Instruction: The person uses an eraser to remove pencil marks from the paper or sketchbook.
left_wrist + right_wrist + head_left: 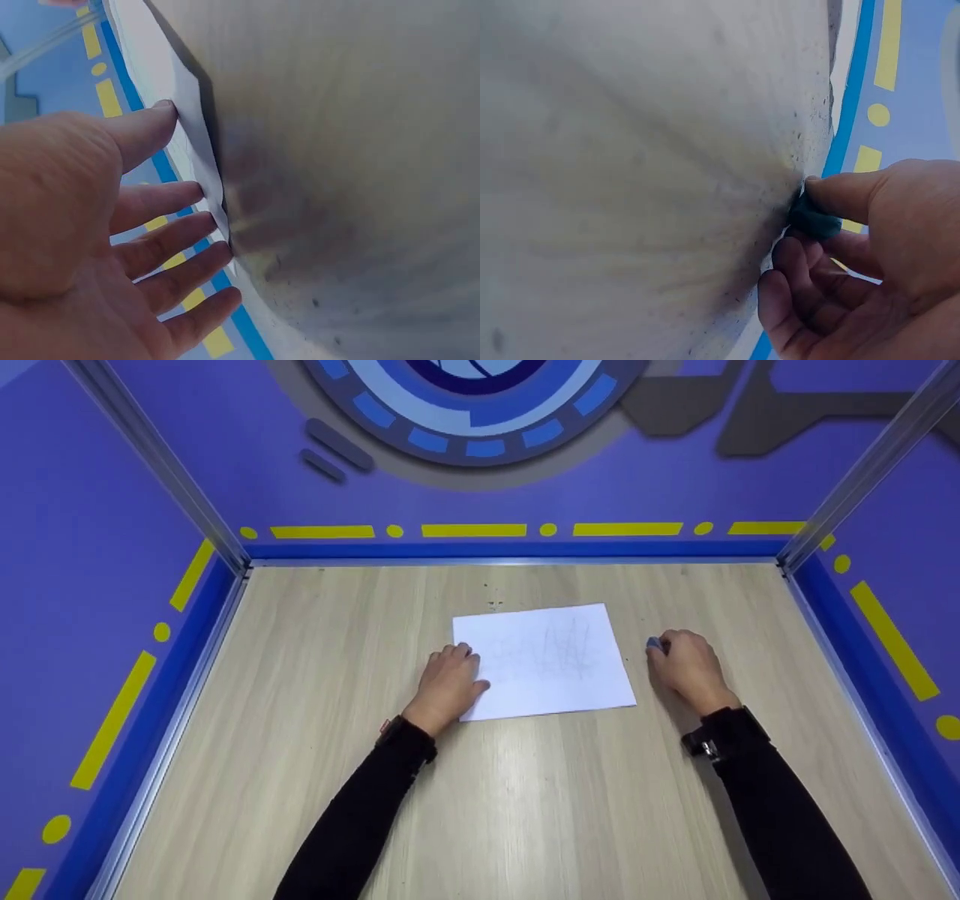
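Observation:
A white sheet of paper [540,690] lies on the table, with faint grey pencil scribbles over its upper and right parts. At its left edge rests my left hand [448,681]. In the left wrist view the fingers [169,244] are spread and fairly straight, with thumb and fingertips touching the paper [196,124]. Right of the sheet, apart from it, my right hand [688,666] pinches a small dark blue-green eraser [812,217] between thumb and fingers, low at the table surface. Only one end of the eraser [654,643] shows in the head view.
The pale wood-grain table [525,810] is bounded by blue-purple panels [487,502] with yellow marks at the back and both sides. Small dark crumbs [799,136] are scattered near my right hand. A few specks [495,603] lie behind the paper.

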`<state>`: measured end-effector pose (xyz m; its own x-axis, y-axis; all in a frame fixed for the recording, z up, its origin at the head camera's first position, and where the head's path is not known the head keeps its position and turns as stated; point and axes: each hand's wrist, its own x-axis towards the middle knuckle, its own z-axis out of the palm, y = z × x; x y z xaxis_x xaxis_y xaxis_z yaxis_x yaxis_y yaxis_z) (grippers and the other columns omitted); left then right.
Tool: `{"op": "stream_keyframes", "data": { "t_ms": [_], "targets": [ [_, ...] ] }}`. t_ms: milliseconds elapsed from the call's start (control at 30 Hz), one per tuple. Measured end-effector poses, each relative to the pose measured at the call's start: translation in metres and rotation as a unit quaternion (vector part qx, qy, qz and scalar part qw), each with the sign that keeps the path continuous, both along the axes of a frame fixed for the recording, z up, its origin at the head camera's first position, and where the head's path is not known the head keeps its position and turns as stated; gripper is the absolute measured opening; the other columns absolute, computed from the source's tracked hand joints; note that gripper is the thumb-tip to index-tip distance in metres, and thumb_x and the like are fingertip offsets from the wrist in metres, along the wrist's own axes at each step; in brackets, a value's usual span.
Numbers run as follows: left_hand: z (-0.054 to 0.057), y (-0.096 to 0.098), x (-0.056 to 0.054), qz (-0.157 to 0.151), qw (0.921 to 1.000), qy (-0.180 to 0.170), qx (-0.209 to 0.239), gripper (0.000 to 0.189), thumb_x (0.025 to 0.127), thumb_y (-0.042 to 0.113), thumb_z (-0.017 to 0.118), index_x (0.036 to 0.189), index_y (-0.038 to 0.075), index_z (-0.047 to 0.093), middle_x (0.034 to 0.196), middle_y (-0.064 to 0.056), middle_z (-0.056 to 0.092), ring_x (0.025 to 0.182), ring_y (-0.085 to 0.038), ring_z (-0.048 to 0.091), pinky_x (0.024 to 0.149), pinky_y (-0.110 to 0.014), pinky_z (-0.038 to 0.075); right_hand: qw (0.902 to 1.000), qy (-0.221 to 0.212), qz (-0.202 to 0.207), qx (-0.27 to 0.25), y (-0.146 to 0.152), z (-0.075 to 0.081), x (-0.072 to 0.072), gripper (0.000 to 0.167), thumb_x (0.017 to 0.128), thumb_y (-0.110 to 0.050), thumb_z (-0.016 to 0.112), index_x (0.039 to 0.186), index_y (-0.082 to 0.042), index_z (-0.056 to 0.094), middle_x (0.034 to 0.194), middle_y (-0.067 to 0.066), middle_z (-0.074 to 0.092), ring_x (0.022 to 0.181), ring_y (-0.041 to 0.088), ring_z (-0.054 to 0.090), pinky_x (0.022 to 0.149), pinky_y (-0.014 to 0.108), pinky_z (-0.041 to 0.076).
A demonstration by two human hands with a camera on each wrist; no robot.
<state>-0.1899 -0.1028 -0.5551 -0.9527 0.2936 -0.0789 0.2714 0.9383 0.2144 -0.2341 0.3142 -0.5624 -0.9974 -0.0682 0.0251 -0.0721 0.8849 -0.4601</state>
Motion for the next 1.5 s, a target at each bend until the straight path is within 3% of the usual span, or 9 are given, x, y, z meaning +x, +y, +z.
{"op": "stream_keyframes", "data": {
  "t_ms": [100, 200, 367, 467, 567, 967, 1167, 1300, 1500],
  "targets": [
    [0.001, 0.003, 0.011, -0.016, 0.9996, 0.019, -0.011, 0.051, 0.108, 0.041, 0.072, 0.137, 0.000, 0.073, 0.143, -0.018, 0.069, 0.133, -0.037, 0.064, 0.112, -0.051, 0.052, 1.0000, 0.002, 0.003, -0.005, 0.001, 0.004, 0.004, 0.031, 0.110, -0.023, 0.061, 0.112, 0.006, 0.073, 0.105, 0.027, 0.072, 0.094, 0.040, 0.067, 0.082, 0.053, 0.054],
    [0.006, 0.001, 0.016, -0.032, 0.9993, 0.020, -0.003, 0.049, 0.106, 0.042, 0.075, 0.130, -0.001, 0.075, 0.138, -0.018, 0.071, 0.128, -0.038, 0.067, 0.110, -0.051, 0.053, 0.9997, -0.015, 0.010, -0.016, -0.004, 0.013, 0.007, 0.031, 0.110, -0.025, 0.059, 0.113, 0.003, 0.071, 0.100, 0.023, 0.071, 0.088, 0.035, 0.065, 0.074, 0.042, 0.051],
    [0.015, -0.007, 0.005, -0.027, 0.9991, -0.024, 0.023, 0.072, 0.103, 0.049, 0.076, 0.152, -0.001, 0.063, 0.164, -0.022, 0.057, 0.154, -0.040, 0.053, 0.130, -0.055, 0.040, 0.9975, -0.051, 0.038, -0.031, -0.033, 0.025, 0.009, 0.032, 0.110, -0.027, 0.058, 0.116, 0.002, 0.069, 0.097, 0.018, 0.068, 0.086, 0.030, 0.062, 0.073, 0.036, 0.048],
    [0.014, -0.009, 0.001, -0.023, 0.9984, -0.048, 0.019, 0.091, 0.100, 0.057, 0.077, 0.165, 0.001, 0.049, 0.177, -0.021, 0.041, 0.166, -0.040, 0.038, 0.138, -0.055, 0.030, 0.9945, -0.068, 0.072, -0.034, -0.058, 0.027, 0.011, 0.030, 0.109, -0.027, 0.059, 0.113, 0.001, 0.070, 0.096, 0.016, 0.068, 0.085, 0.028, 0.061, 0.074, 0.036, 0.047],
    [0.010, -0.010, 0.003, -0.021, 0.9974, -0.067, 0.017, 0.099, 0.098, 0.061, 0.078, 0.167, 0.000, 0.044, 0.180, -0.021, 0.034, 0.168, -0.041, 0.033, 0.139, -0.055, 0.027, 0.9901, -0.085, 0.105, -0.039, -0.082, 0.027, 0.011, 0.028, 0.109, -0.028, 0.061, 0.105, -0.001, 0.070, 0.090, 0.013, 0.065, 0.080, 0.026, 0.059, 0.070, 0.035, 0.046],
    [0.001, -0.005, 0.008, -0.024, 0.9993, -0.021, -0.022, 0.105, 0.096, 0.068, 0.077, 0.164, -0.005, 0.046, 0.174, -0.023, 0.044, 0.163, -0.040, 0.041, 0.134, -0.054, 0.035, 0.9827, -0.099, 0.156, -0.014, -0.171, 0.030, -0.013, 0.030, 0.109, -0.031, 0.063, 0.089, -0.008, 0.066, 0.082, 0.006, 0.062, 0.078, 0.024, 0.061, 0.074, 0.040, 0.051],
    [-0.001, -0.005, 0.010, -0.025, 0.9995, -0.009, -0.014, 0.107, 0.096, 0.068, 0.076, 0.164, -0.008, 0.045, 0.174, -0.024, 0.044, 0.161, -0.040, 0.042, 0.133, -0.055, 0.036, 0.9783, -0.095, 0.184, 0.010, -0.219, 0.026, -0.022, 0.030, 0.106, -0.026, 0.063, 0.080, -0.011, 0.059, 0.074, 0.001, 0.055, 0.072, 0.022, 0.055, 0.069, 0.038, 0.047],
    [-0.001, -0.004, 0.011, -0.024, 0.9997, -0.009, -0.008, 0.106, 0.095, 0.067, 0.077, 0.164, -0.008, 0.045, 0.173, -0.023, 0.045, 0.161, -0.039, 0.043, 0.133, -0.055, 0.036, 0.9766, -0.102, 0.189, 0.016, -0.244, 0.022, -0.022, 0.028, 0.106, -0.024, 0.063, 0.082, -0.011, 0.062, 0.076, 0.003, 0.058, 0.072, 0.023, 0.056, 0.069, 0.039, 0.050],
    [-0.003, -0.003, 0.015, -0.017, 0.9998, -0.012, -0.004, 0.107, 0.095, 0.067, 0.077, 0.165, -0.006, 0.043, 0.173, -0.022, 0.046, 0.161, -0.038, 0.042, 0.133, -0.055, 0.036, 0.9759, -0.103, 0.186, 0.051, -0.263, 0.013, -0.021, 0.024, 0.105, -0.023, 0.066, 0.091, -0.004, 0.071, 0.091, 0.014, 0.073, 0.085, 0.030, 0.067, 0.085, 0.049, 0.062]
  ]
}}
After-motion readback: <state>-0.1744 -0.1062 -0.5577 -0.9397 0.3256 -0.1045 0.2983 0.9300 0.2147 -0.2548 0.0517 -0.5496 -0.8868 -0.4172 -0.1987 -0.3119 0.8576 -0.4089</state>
